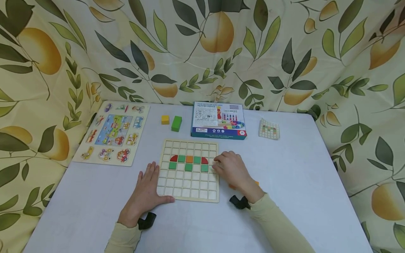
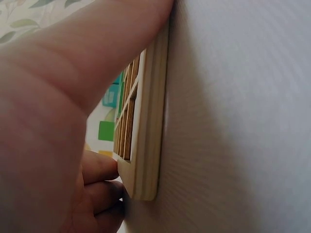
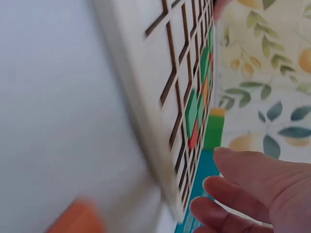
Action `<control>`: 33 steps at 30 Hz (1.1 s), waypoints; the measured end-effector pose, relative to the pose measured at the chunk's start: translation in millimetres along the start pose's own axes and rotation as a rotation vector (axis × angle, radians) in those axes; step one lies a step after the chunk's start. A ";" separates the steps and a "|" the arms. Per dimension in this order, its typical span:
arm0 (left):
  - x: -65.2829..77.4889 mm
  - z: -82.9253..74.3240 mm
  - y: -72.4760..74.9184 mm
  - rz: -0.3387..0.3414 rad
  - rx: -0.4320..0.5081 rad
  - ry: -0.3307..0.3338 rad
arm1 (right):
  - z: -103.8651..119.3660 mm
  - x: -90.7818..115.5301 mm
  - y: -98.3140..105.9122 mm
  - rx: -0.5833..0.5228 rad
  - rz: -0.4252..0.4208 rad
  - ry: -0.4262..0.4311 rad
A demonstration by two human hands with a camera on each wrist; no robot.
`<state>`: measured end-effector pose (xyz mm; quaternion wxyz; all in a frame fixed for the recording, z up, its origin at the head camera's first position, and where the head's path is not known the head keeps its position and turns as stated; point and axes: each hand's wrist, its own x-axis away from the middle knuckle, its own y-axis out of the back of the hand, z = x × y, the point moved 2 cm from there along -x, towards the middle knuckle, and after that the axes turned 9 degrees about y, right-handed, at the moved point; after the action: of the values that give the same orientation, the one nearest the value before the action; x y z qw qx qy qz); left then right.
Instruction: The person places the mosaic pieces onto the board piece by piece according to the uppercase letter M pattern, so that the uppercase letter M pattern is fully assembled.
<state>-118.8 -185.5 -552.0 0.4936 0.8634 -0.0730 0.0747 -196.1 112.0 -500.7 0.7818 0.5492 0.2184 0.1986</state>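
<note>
A wooden grid board [image 1: 186, 183] lies on the white table. Set in its upper middle are several green squares [image 1: 188, 167], an orange square [image 1: 189, 159] and two rounded red pieces [image 1: 204, 160] at the row's ends. My left hand [image 1: 143, 191] touches the board's near left corner, fingers straight along the left side and thumb on the front edge. My right hand [image 1: 232, 170] is over the board's right edge, beside the rightmost red and green pieces. In the right wrist view, its thumb and bent fingers [image 3: 238, 189] stand apart with nothing visible between them.
Behind the board are a yellow block [image 1: 165, 119], a green block [image 1: 176, 123] and a blue-teal box [image 1: 218, 120]. A picture puzzle board [image 1: 112, 133] lies left, a small pattern card [image 1: 269, 129] right. Orange blocks [image 1: 232, 186] are partly hidden under the right wrist. Patterned cloth [image 1: 177, 63] hangs behind.
</note>
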 end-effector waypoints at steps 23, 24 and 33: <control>0.4 -0.6 0.3 -0.006 -0.010 -0.010 | -30.4 62.9 10.2 -0.114 0.057 -0.067; 0.7 -1.2 0.7 -0.006 -0.007 -0.011 | -30.4 64.8 9.7 -0.121 0.058 -0.071; 1.5 -3.1 1.2 -0.008 -0.013 -0.014 | -28.4 76.1 4.9 -0.110 0.064 -0.076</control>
<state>-117.7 -183.5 -549.2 0.4989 0.8610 -0.0734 0.0662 -149.6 177.4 -514.0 0.8118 0.5192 0.1599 0.2142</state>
